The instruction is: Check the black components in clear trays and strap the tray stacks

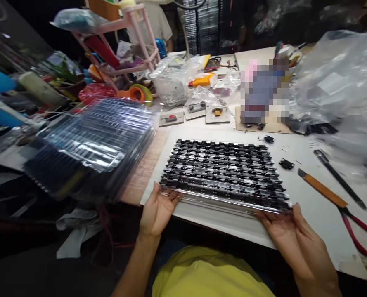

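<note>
A clear plastic tray (223, 173) filled with rows of small black parts lies on the white table (310, 206) in front of me. My left hand (157, 212) grips its near left corner and my right hand (294, 235) grips its near right corner. The tray's near edge is lifted slightly off the table. To the left stands a tall stack of similar clear trays (93, 144), apart from both hands.
Red-handled pliers (356, 231), a black pen-like tool (338, 177) and an orange-handled knife (322, 189) lie at right. Loose black parts (286, 164) sit beyond the tray. Plastic bags (335, 78), small jigs (195, 111) and tape rolls (138, 93) crowd the back.
</note>
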`<state>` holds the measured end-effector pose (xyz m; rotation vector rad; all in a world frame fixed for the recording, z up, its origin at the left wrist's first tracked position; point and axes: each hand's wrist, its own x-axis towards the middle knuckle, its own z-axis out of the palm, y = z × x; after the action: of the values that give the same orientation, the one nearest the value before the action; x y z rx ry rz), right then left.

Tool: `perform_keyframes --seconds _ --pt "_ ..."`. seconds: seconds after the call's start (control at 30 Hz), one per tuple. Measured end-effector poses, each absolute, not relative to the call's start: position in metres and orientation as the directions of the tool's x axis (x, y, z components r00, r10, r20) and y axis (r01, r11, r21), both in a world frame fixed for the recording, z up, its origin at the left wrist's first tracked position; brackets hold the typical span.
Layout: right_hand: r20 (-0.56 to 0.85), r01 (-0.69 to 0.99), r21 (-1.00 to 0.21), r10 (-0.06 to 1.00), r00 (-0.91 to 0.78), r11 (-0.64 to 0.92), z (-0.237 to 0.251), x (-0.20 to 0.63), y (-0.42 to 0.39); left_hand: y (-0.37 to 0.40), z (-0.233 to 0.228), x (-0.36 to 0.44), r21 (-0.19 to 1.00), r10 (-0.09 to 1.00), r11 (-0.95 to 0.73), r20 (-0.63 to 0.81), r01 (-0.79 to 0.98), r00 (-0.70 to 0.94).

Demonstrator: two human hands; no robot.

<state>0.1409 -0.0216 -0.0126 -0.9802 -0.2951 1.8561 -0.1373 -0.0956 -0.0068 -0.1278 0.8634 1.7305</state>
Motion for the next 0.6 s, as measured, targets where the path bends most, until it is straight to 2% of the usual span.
perform_keyframes --seconds 0.27,0.47,0.6 --pt "-0.524 -0.462 -0.734 0.848 -0.082 -0.498 -0.006 0.134 -0.023 -0.1 -0.009 -0.14 0.414 0.842 -0.104 -0.448 -0.904 -0.302" --pt "-0.697 -0.448 -0.65 0.717 0.027 -0.614 0.013 0.13 -0.023 -0.102 -0.006 -0.142 0.386 0.861 -0.091 -0.433 -0.918 -0.267" --pt "-0.684 -0.446 -0.663 0.729 0.034 -0.601 0.006 0.139 -0.02 -0.104 -0.005 -0.146 0.458 0.857 -0.069 -0.428 -0.886 -0.288"
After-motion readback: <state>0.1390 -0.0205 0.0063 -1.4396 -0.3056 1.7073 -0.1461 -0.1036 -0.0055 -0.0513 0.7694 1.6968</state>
